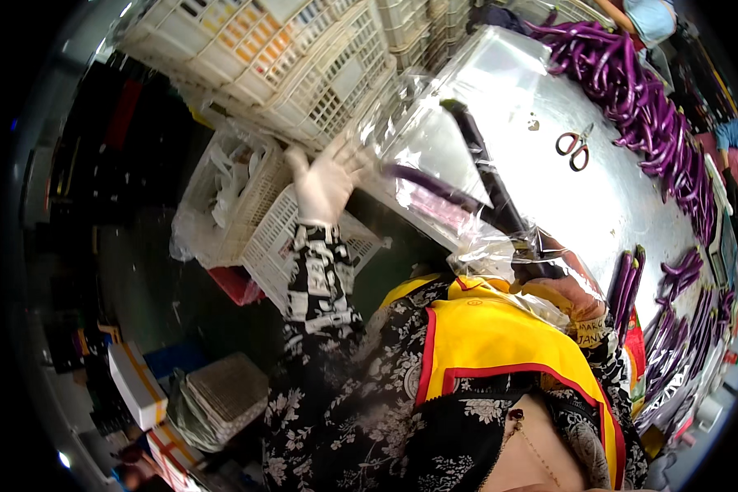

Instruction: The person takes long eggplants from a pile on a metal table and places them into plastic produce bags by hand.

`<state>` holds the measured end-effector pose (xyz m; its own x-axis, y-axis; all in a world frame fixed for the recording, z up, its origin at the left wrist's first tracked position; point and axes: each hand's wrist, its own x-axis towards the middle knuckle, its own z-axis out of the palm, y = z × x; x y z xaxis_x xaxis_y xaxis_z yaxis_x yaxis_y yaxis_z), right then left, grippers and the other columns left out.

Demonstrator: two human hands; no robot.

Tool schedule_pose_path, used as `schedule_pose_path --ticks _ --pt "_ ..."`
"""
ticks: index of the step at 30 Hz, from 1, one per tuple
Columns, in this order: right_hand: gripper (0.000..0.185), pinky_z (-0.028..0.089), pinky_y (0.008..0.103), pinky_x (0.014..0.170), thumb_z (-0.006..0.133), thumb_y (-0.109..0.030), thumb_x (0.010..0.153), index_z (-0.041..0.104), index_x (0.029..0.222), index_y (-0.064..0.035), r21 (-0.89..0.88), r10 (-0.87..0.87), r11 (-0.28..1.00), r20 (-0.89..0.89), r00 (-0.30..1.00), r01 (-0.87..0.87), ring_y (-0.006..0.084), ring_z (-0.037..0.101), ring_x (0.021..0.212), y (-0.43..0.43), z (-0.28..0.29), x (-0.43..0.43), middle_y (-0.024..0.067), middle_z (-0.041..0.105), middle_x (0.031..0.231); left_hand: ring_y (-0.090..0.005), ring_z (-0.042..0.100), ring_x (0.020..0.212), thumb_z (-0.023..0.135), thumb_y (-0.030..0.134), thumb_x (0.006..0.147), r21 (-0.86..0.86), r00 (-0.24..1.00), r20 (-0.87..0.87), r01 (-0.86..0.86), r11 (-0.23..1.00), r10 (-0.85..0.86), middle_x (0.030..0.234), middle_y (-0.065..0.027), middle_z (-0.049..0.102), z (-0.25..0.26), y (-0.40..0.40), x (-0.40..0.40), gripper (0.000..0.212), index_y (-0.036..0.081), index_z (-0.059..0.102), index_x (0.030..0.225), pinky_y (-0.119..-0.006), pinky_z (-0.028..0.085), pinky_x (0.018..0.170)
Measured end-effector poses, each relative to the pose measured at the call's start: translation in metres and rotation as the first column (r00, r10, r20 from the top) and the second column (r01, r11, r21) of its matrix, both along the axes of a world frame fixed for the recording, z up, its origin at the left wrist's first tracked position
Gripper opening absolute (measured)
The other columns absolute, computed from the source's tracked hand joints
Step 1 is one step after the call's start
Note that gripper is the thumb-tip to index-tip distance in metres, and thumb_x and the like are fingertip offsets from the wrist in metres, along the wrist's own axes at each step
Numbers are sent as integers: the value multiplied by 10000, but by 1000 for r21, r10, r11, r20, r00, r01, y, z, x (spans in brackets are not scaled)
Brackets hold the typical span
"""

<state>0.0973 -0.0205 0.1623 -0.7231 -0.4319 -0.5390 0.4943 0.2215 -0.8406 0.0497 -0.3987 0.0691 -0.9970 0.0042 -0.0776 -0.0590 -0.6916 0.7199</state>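
My left hand, in a pale glove, is stretched out with its fingers apart and holds nothing. Its fingertips are blurred and near the table's edge, close to the open end of a clear plastic bag. Gathered in my right hand is the lower part of that bag, held against my yellow apron. Two long dark eggplants show in the bag, spread apart like a V. Shiny film partly hides the right fingers.
Scissors and a long heap of purple eggplants lie on the metal table. More eggplants lie by my right arm. Stacked white plastic crates stand beyond my left hand, a bag-lined basket beside it. Other people are at the far right.
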Motion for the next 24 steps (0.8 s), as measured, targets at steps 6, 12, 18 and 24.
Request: schedule_pose_path --ticks 6,12,18,24 --pt "789 400 309 994 717 6 753 315 1432 -9 -172 265 949 -26 964 -266 171 490 1151 -15 -7 -1 94 507 1308 -55 521 566 623 189 915 -639 960 254 73 766 120 816 -43 677 -1 -24 -4 210 3 680 995 -169 406 504" --pt "830 437 301 947 731 -47 780 255 1459 -3 -142 402 904 -38 915 -403 188 525 1106 20 -15 -1 141 508 1297 -131 588 679 594 179 916 -936 795 -251 -345 72 552 758 -50 660 -21 -133 22 230 -25 687 967 -277 479 660" --pt "824 485 320 887 738 -31 740 282 1423 38 -208 74 977 89 993 -54 217 578 1010 2 -29 2 161 541 1187 -56 471 595 592 232 939 -949 875 136 -20 316 465 636 28 546 12 -214 66 264 -16 677 917 -207 378 544" --pt "741 492 337 926 565 46 762 274 1442 -9 -551 -116 814 151 982 181 209 585 986 -74 -59 -6 134 518 1090 -30 433 606 646 217 908 -804 940 299 154 574 165 727 42 564 54 -138 23 219 1 682 909 -184 342 545"
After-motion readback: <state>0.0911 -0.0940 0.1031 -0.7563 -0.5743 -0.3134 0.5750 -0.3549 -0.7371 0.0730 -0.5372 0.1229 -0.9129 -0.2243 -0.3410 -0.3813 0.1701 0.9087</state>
